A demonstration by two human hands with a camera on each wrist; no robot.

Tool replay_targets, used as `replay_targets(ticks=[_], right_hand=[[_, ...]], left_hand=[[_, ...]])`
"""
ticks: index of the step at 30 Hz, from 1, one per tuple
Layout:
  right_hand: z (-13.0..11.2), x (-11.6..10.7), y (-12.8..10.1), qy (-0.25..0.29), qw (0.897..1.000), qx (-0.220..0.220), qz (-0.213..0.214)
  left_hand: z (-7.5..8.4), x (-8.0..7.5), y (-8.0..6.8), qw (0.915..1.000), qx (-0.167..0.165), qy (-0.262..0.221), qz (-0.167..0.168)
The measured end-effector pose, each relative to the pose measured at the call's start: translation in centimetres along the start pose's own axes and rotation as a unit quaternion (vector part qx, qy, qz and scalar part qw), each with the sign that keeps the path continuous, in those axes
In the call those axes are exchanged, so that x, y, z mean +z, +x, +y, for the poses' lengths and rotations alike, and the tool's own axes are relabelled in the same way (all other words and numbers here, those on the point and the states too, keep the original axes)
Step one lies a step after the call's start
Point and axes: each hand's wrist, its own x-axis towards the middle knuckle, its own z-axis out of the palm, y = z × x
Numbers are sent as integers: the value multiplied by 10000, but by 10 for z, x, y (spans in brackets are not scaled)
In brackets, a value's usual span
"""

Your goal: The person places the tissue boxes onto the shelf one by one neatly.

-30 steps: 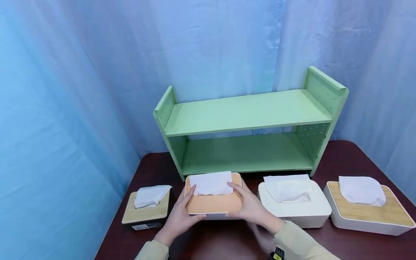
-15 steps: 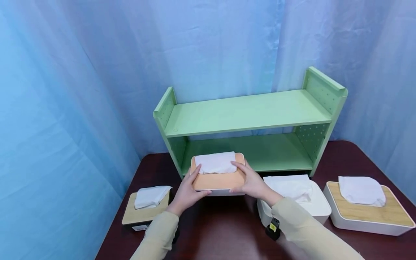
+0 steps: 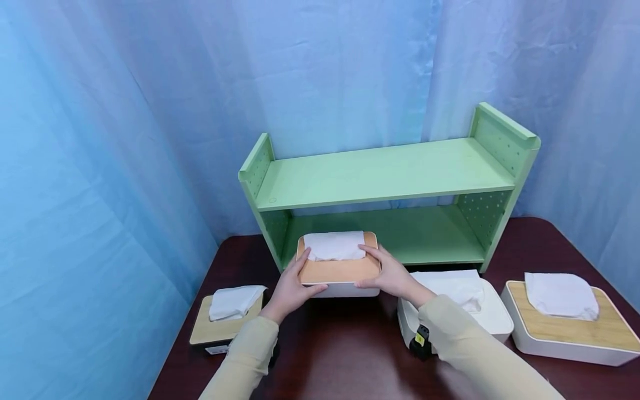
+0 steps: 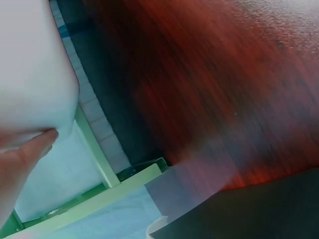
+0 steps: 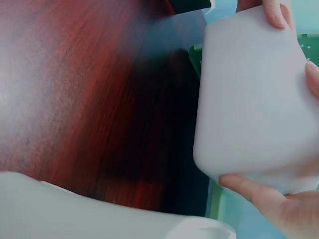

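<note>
Head view shows my left hand (image 3: 290,289) and right hand (image 3: 392,276) clamped on the tissue box (image 3: 339,265), lifted off the tabletop (image 3: 350,355) at the green shelf's (image 3: 385,222) lower tier, twelve o'clock; next, I judge, a level push inward.

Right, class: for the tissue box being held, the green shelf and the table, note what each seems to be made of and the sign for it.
Tissue box: lid looks like pale wood or bamboo, matte tan; base looks like smooth white plastic, seamless with rounded corners.
Green shelf: probably painted board or plastic; flat matte colour, perforated side panels.
Table: dark reddish wood or veneer, grain streaks, slight sheen.
</note>
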Motion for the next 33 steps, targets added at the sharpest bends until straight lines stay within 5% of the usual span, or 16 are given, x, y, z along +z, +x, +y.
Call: replay_targets(ticks=[19, 26, 30, 33], right_hand=[[-8, 0, 21, -253, 9945, -51, 1016], [-12, -6, 7, -877, 9905, -147, 1046], [-16, -11, -8, -1320, 9849, -453, 1021], [-16, -12, -21, -1949, 9715, -985, 923]], left_hand=[[15, -3, 28, 9955, 55, 610, 722], [19, -8, 12, 9916, 66, 1011, 806], [21, -9, -4, 9827, 545, 1517, 915], [21, -6, -16, 9696, 899, 2130, 802]])
